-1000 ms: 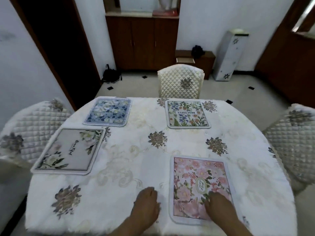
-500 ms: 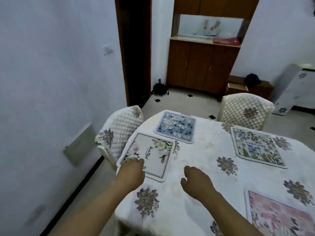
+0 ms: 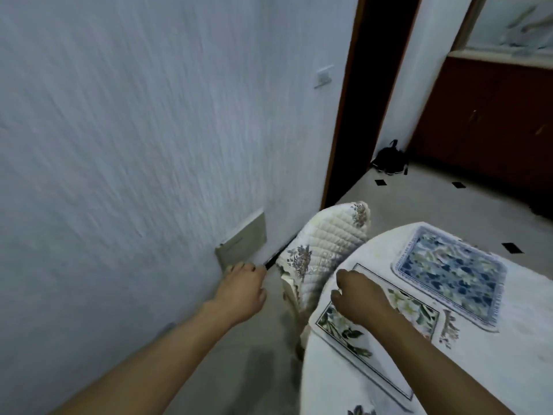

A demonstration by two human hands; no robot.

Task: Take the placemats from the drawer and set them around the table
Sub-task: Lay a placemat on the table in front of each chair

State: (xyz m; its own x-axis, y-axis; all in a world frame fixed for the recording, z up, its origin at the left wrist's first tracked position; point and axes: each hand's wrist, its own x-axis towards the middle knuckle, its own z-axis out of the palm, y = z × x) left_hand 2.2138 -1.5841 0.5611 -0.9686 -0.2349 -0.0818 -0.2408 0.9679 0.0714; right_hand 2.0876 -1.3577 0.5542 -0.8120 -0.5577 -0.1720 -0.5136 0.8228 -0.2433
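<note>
The round table (image 3: 490, 369) with a white floral cloth fills the lower right. On it lie a cream placemat (image 3: 419, 313) with green leaves near the edge and a blue floral placemat (image 3: 449, 271) beyond it. My right hand (image 3: 359, 295) hovers over the cream placemat's left end, fingers loosely curled, holding nothing. My left hand (image 3: 242, 289) is off the table to the left, above the floor by the wall, also holding nothing. No drawer is in view.
A quilted chair (image 3: 326, 244) stands between the table and the white wall (image 3: 134, 145). A grey wall plate (image 3: 242, 244) sits low on the wall. A dark doorway (image 3: 371, 94), a black bag (image 3: 389, 158) and a brown cabinet (image 3: 490, 124) lie beyond.
My view has swung left, away from the pink placemat toward the wall. Both hands have left the pink placemat; the left has moved off the table and the right over the cream placemat.
</note>
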